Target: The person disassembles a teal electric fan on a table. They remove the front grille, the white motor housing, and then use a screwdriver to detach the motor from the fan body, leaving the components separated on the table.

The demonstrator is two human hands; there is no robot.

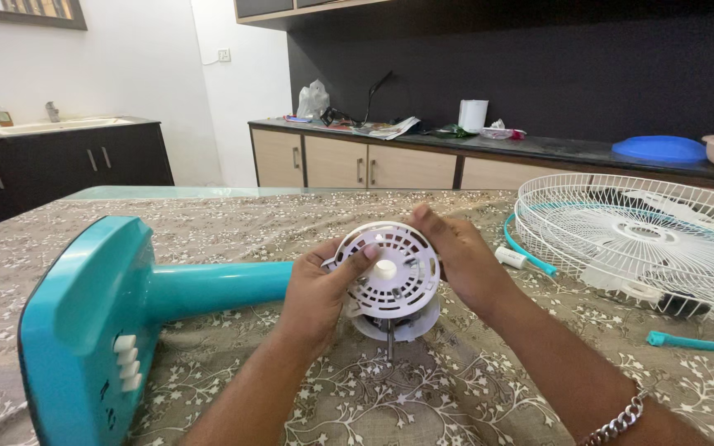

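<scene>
The left hand (311,293) and right hand (464,260) grip the white motor housing (390,277) from either side, above the patterned surface (456,388). The teal fan stand (117,314) lies to the left, the white fan grille (646,239) to the right.

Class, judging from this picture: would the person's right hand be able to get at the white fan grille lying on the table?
Probably yes. The right hand is on the white motor housing, and the fan grille lies just to its right, with only bare tablecloth between.
</scene>
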